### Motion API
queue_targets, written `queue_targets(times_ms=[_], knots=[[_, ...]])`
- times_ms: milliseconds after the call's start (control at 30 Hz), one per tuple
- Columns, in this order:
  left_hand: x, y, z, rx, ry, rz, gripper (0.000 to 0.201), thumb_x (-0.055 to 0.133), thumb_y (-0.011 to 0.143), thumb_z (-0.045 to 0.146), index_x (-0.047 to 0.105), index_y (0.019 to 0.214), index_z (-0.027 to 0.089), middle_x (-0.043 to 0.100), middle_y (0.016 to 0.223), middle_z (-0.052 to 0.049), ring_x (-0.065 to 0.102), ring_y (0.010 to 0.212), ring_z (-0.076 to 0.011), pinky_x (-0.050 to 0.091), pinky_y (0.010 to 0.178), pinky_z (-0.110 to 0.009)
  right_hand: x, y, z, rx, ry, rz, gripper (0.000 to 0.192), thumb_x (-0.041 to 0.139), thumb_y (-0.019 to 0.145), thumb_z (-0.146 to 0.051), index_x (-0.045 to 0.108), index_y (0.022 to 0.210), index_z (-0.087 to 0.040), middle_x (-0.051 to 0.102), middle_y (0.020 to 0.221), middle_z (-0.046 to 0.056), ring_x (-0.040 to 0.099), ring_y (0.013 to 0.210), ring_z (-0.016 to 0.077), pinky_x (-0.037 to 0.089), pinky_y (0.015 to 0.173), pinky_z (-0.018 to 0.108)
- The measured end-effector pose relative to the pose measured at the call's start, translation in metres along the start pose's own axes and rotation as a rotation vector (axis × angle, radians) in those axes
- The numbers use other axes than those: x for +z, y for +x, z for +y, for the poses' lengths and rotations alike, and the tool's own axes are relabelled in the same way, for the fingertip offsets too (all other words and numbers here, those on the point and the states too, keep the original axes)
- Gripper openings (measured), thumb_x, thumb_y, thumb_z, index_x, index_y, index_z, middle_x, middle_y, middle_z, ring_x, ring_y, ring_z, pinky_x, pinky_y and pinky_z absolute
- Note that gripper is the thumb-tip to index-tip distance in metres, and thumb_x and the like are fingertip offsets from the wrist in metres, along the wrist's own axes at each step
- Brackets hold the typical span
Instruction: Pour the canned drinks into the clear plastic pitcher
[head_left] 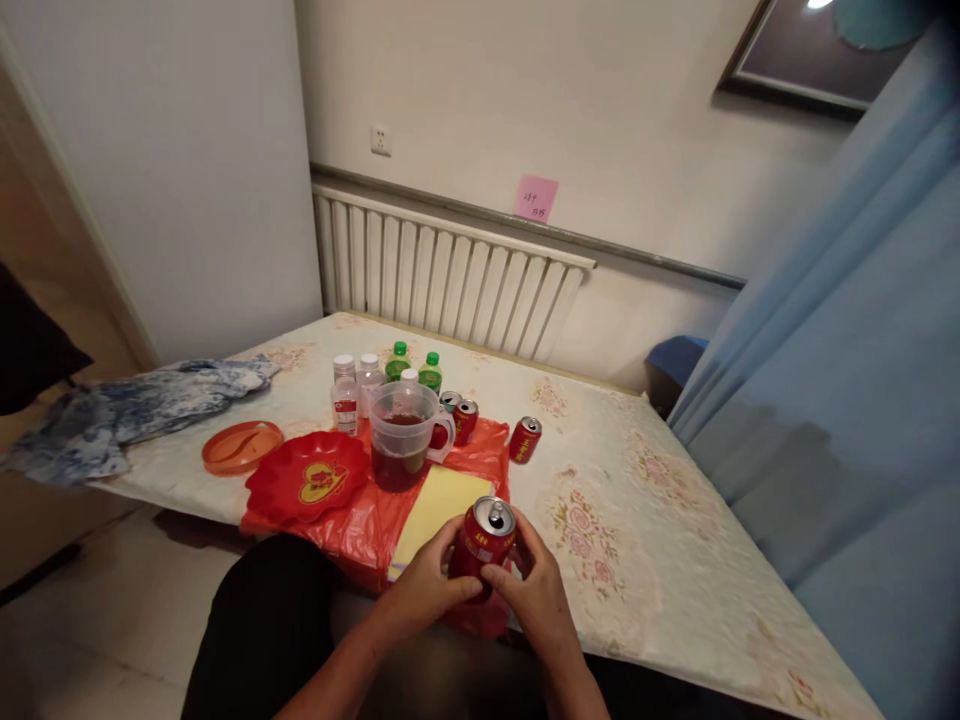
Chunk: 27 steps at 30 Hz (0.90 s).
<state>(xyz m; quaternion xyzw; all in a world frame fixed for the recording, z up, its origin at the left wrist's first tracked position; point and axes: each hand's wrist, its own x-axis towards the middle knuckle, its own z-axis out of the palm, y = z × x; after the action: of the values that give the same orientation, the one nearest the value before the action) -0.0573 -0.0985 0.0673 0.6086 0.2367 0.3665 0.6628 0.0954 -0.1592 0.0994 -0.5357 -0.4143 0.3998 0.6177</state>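
While both hands meet at the near edge of the table point(675, 560), they are clamped together on one red can point(484, 545). The left hand point(427, 585) wraps its left side, thumb across the front near the base; the right hand point(536, 590) closes on its right side, fingers curled up along the wall. The can stands slightly tilted, silver top in view; whether the tab has been lifted cannot be told. It is held just above a red plastic bag point(480, 455) spread over the table, beside a yellow sheet point(439, 505) lying on that bag.

Farther off on the bag stands a clear measuring jug point(405, 435), part filled with dark liquid, handle to the right. Just behind it to the right are two more red cans point(461, 415), close together. A fourth red can point(525, 440) stands apart to the right, on the floral tablecloth just off the bag. Behind the jug are two green bottles point(414, 365) and, to their left, clear bottles with white caps point(349, 390).

Left of the jug lies a red scalloped dish point(307, 480), and farther left an orange plate point(241, 447). A blue patterned cloth point(135, 410) is heaped at the far left edge. A white radiator point(442, 275) runs along the far wall, with a pink note point(535, 198) above it. A blue curtain point(855, 400) hangs at right.
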Motion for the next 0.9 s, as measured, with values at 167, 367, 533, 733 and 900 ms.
queue_targets(times_ms=[167,367,533,733,900], knots=[[-0.0014,0.0004,-0.0043,-0.009,0.021,-0.002,0.077,0.076,0.066,0.018,0.046,0.136,0.019,0.056,0.136,-0.011,0.054,0.121,-0.0301,0.037,0.108,-0.042,0.0001,0.0003,-0.0014,0.002,-0.017,-0.008,0.073,0.071,0.053,-0.006,0.063,0.124,-0.019,0.065,0.128,0.008,0.059,0.120,0.0307,0.046,0.105,0.044],[-0.0020,0.0005,-0.0048,-0.020,0.005,-0.006,0.077,0.075,0.064,0.016,0.047,0.136,0.019,0.057,0.135,-0.011,0.052,0.123,-0.0305,0.036,0.109,-0.042,0.0005,0.0000,0.0001,0.014,-0.020,-0.002,0.073,0.071,0.052,-0.006,0.064,0.123,-0.020,0.067,0.126,0.007,0.062,0.117,0.0300,0.048,0.104,0.044],[-0.0011,0.0000,-0.0029,-0.037,-0.020,-0.012,0.077,0.077,0.064,0.019,0.048,0.135,0.019,0.058,0.134,-0.010,0.054,0.122,-0.0305,0.037,0.108,-0.043,-0.0003,0.0006,0.0025,0.006,-0.027,-0.011,0.071,0.070,0.052,-0.005,0.064,0.122,-0.022,0.067,0.126,0.006,0.062,0.117,0.0289,0.047,0.104,0.044],[-0.0013,0.0005,-0.0066,-0.029,-0.047,-0.019,0.078,0.078,0.063,0.020,0.048,0.135,0.019,0.058,0.134,-0.010,0.053,0.122,-0.0300,0.036,0.109,-0.042,0.0000,0.0004,0.0016,0.015,-0.040,-0.002,0.072,0.070,0.052,-0.005,0.065,0.121,-0.021,0.068,0.125,0.006,0.062,0.116,0.0290,0.048,0.103,0.043],[-0.0030,0.0007,-0.0096,-0.021,-0.038,-0.016,0.077,0.079,0.063,0.021,0.049,0.134,0.019,0.058,0.134,-0.011,0.054,0.122,-0.0303,0.037,0.108,-0.042,0.0001,-0.0001,0.0009,0.024,-0.046,0.003,0.072,0.068,0.052,-0.004,0.064,0.122,-0.021,0.068,0.124,0.007,0.063,0.115,0.0282,0.048,0.103,0.043]])
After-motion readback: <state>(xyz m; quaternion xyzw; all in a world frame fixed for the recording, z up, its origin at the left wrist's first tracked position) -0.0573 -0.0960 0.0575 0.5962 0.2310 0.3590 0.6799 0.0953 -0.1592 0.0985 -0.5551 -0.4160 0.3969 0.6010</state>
